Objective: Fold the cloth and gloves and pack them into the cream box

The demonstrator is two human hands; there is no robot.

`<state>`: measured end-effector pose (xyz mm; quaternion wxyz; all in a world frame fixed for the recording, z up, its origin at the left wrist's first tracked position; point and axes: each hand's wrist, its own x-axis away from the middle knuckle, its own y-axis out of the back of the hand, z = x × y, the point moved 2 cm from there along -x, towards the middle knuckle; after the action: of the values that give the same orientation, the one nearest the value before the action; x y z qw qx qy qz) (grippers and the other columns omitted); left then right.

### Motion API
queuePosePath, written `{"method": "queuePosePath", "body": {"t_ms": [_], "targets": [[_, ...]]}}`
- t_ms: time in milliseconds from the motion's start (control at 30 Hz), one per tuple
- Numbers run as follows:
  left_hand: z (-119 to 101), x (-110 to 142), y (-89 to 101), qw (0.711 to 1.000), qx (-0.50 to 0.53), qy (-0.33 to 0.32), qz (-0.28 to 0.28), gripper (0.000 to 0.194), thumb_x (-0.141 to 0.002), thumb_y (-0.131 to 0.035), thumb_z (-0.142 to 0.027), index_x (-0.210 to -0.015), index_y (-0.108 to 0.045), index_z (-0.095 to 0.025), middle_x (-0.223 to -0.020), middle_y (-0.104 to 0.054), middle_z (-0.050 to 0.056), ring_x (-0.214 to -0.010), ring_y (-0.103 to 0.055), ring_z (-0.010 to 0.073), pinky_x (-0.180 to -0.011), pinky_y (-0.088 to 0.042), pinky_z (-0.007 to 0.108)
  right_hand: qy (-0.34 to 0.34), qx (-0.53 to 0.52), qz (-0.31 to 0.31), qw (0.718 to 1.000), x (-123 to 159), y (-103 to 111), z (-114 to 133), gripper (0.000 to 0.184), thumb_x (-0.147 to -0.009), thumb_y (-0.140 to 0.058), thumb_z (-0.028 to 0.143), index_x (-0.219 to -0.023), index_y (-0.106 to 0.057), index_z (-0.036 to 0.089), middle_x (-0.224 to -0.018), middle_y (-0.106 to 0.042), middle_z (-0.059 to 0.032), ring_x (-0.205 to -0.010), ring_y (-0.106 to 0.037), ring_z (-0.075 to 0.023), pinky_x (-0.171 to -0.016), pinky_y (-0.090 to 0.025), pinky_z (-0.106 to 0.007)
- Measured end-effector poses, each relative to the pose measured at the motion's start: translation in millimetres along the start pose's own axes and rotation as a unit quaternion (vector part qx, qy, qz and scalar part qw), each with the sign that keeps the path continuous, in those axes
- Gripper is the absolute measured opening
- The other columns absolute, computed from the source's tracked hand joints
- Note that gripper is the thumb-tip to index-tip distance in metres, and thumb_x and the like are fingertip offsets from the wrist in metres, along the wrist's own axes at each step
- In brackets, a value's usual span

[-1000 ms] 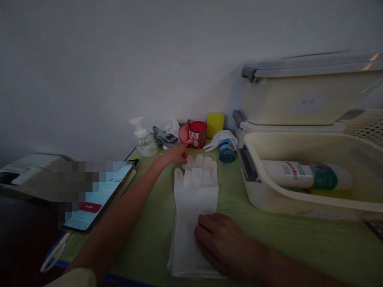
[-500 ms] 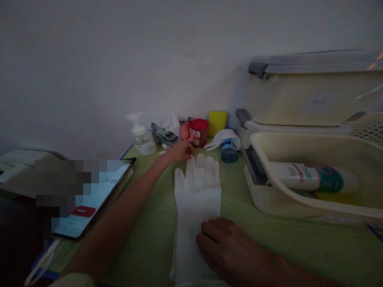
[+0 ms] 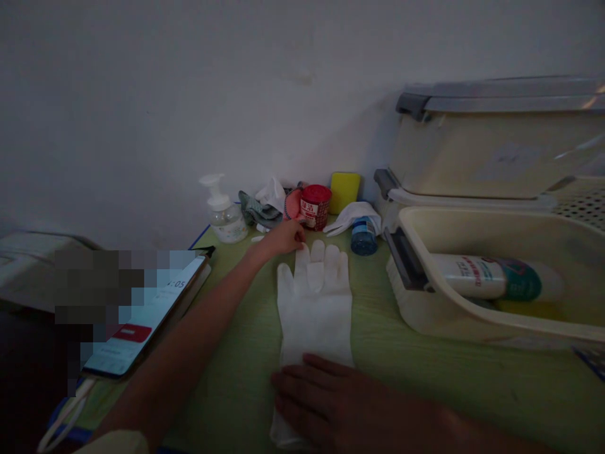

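Observation:
A white glove [image 3: 316, 315] lies flat on the green tabletop, its fingers toward the wall and one of them folded back over the palm. There seems to be a second layer beneath it. At its far end my left hand [image 3: 286, 236] is closed, thumb and fingertips pinched at the tip of a glove finger. My right hand [image 3: 326, 397] rests palm down across the cuff end, fingers stretched out to the left. It covers part of the cuff.
Near the wall stand a pump bottle [image 3: 227, 217], crumpled cloths [image 3: 265, 205], a red tin [image 3: 316, 205], a yellow sponge [image 3: 345, 192] and a blue jar [image 3: 363, 236]. An open cream bin [image 3: 411, 302] holding a white-green bottle [image 3: 486, 277] is at right. A phone [image 3: 142, 321] leans left.
My right hand has slid left over the cuff and flattened, its fingers now straighter. My left hand stays at the glove's fingertip. The view has shifted slightly.

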<state>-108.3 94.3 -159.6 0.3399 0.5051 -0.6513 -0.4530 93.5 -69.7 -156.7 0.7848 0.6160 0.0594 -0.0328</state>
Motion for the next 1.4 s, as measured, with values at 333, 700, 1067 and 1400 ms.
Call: {"method": "queuePosePath", "body": {"t_ms": [333, 700, 1067, 1400], "targets": [[-6, 3, 0.1, 0.999, -0.051, -0.001, -0.002, 0.01, -0.073, -0.058, -0.014, -0.08, -0.064, -0.013, -0.079, -0.064, 0.004, -0.071, -0.058, 0.0156, -0.061, -0.041, 0.024, 0.03, 0.017, 0.047, 0.998, 2, -18, -3, 0.04, -0.097, -0.032, 0.021, -0.133, -0.038, 0.005, -0.142, -0.039, -0.0141, -0.129, -0.039, -0.0236, -0.105, -0.036, -0.036], [-22, 11, -3.7, 0.986, -0.161, 0.011, -0.03, 0.022, -0.081, -0.044, -0.01, -0.093, -0.062, -0.014, -0.099, -0.064, 0.01, -0.095, -0.059, 0.0238, -0.076, -0.044, 0.032, 0.036, 0.034, 0.017, 0.999, 3, -22, -3, 0.039, -0.096, -0.036, 0.023, -0.131, -0.042, 0.007, -0.139, -0.042, -0.0132, -0.126, -0.044, -0.0229, -0.101, -0.04, -0.036], [-13, 8, -1.3, 0.992, -0.123, -0.009, -0.036, 0.021, -0.078, -0.045, -0.008, -0.088, -0.061, -0.015, -0.095, -0.062, 0.008, -0.091, -0.059, 0.021, -0.074, -0.045, 0.028, 0.029, 0.026, 0.035, 0.999, 4, -19, -3, 0.04, -0.097, -0.033, 0.021, -0.133, -0.039, 0.007, -0.142, -0.039, -0.0124, -0.128, -0.04, -0.0224, -0.104, -0.037, -0.035], [-41, 13, 10.2, 0.987, 0.003, -0.122, 0.105, 0.008, -0.069, -0.062, -0.007, -0.069, -0.065, -0.015, -0.069, -0.064, -0.001, -0.064, -0.058, 0.0113, -0.06, -0.042, 0.02, 0.033, 0.048, 0.078, 0.995, 2, -17, -2, 0.041, -0.098, -0.025, 0.022, -0.135, -0.036, 0.007, -0.144, -0.035, -0.0126, -0.131, -0.036, -0.0233, -0.105, -0.035, -0.035]]}}
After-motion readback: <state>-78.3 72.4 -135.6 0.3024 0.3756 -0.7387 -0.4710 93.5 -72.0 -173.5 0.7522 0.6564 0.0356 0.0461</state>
